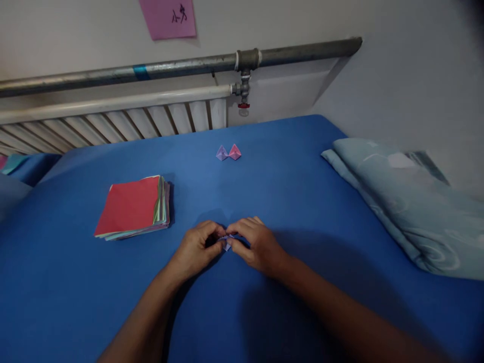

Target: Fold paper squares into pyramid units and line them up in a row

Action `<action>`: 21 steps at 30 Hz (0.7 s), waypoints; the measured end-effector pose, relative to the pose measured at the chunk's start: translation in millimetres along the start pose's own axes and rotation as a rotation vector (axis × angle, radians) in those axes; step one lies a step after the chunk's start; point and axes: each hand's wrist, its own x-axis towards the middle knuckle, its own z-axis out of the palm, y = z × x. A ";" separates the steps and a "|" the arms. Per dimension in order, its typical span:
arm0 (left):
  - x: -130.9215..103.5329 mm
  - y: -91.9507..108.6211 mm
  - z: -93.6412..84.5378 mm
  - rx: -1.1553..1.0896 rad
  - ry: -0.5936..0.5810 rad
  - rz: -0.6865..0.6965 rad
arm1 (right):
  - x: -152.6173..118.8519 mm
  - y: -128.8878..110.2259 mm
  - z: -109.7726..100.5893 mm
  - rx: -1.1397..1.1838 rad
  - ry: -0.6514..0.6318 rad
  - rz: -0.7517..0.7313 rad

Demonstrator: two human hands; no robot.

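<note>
A small piece of folded purple paper (227, 244) is pinched between both hands over the blue surface (242, 196). My left hand (198, 247) grips its left side with thumb and index finger. On its right side, the thumb and fingers of my right hand (257, 244) are closed on it. Fingertips cover much of the paper, so its full shape is hidden. Farther back lie two small folded paper pieces side by side, a purple one (222, 153) and a pink one (235, 152).
A stack of coloured paper with a red top sheet (130, 206) lies left of my hands. A folded light-blue cloth (412, 212) rests at the right. Behind the surface are a white radiator (143, 123), a metal pipe (189, 66) and a red-handled valve (244, 105).
</note>
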 end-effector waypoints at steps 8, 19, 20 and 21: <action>-1.8 1.1 -0.6 0.079 -0.016 0.040 | 1.2 1.5 3.4 -0.050 -0.027 -0.053; -1.1 2.6 -0.9 0.134 0.010 0.080 | 0.8 1.1 2.6 -0.093 -0.075 -0.098; -1.1 3.0 -0.8 0.137 0.013 0.075 | 0.9 0.9 2.5 -0.101 -0.084 -0.097; -1.1 3.5 -0.7 0.140 0.014 0.067 | 1.0 0.7 2.4 -0.109 -0.091 -0.096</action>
